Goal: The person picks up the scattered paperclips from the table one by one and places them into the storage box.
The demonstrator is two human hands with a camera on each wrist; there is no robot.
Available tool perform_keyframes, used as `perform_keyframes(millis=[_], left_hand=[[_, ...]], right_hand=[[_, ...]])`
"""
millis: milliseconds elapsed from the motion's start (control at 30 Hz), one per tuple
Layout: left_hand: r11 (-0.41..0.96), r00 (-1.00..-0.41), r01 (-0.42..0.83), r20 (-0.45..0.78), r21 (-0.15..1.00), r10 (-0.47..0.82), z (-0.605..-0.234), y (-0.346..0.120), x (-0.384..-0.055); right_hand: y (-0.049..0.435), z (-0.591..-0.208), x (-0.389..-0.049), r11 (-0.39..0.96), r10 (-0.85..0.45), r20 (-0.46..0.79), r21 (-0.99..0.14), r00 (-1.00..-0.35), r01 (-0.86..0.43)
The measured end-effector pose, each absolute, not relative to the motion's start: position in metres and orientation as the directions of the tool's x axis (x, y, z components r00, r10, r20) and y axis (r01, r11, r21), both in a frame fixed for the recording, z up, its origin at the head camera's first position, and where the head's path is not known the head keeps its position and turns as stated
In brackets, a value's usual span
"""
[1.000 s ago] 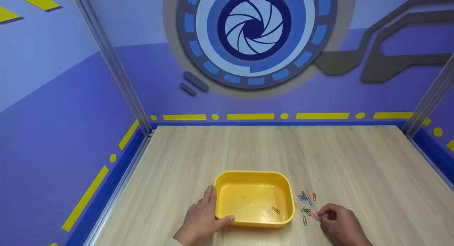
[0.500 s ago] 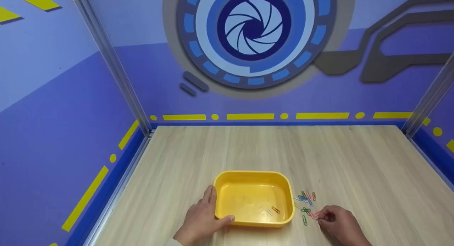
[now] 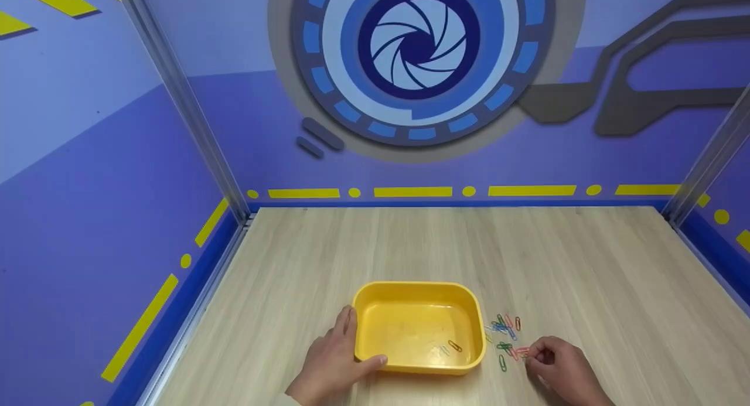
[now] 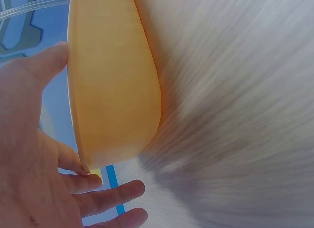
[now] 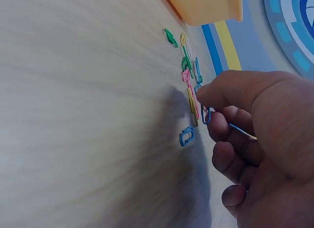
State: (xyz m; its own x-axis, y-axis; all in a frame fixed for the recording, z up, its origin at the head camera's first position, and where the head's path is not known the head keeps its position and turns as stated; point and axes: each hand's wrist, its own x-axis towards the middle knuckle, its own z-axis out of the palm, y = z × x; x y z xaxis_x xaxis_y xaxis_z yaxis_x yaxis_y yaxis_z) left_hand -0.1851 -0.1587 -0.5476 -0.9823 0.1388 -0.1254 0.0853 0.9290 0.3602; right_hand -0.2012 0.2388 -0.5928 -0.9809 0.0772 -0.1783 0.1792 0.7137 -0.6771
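A yellow plastic box (image 3: 398,333) stands on the table with an orange-brown paper clip (image 3: 454,346) and a few pale ones inside. My left hand (image 3: 334,356) rests on its near left corner. The thumb touches the front rim and the index finger the left side; in the left wrist view the other fingers extend loosely. My right hand (image 3: 565,368) is low over the table, right of the box. Between its thumb and index finger it pinches a blue paper clip (image 5: 205,114). Beside it lie several green, pink and yellow paper clips (image 5: 185,75).
A separate blue paper clip (image 5: 186,136) lies near the right hand's shadow. More loose clips (image 3: 504,327) lie close to the box's right wall. The wooden table (image 3: 445,248) is bounded by printed blue panels (image 3: 234,136) at the back and sides.
My right hand has shifted only slightly at the clip pile, and pink clips by its fingertips have moved a little. The left hand and the box stay in place.
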Motion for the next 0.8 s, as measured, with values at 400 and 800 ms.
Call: perform_keyframes(millis=[400, 800], left_hand=[[0.927, -0.980, 0.050, -0.163, 0.371, 0.117, -0.546, -0.157, -0.186], [0.933, -0.978, 0.044, -0.176, 0.358, 0.114, -0.547, -0.157, -0.188]], right_hand=[[0.237, -0.586, -0.202, 0.716, 0.097, -0.165, -0.674, -0.981, 0.184], [0.234, -0.577, -0.203, 0.705, 0.120, -0.168, -0.679, -0.979, 0.203]])
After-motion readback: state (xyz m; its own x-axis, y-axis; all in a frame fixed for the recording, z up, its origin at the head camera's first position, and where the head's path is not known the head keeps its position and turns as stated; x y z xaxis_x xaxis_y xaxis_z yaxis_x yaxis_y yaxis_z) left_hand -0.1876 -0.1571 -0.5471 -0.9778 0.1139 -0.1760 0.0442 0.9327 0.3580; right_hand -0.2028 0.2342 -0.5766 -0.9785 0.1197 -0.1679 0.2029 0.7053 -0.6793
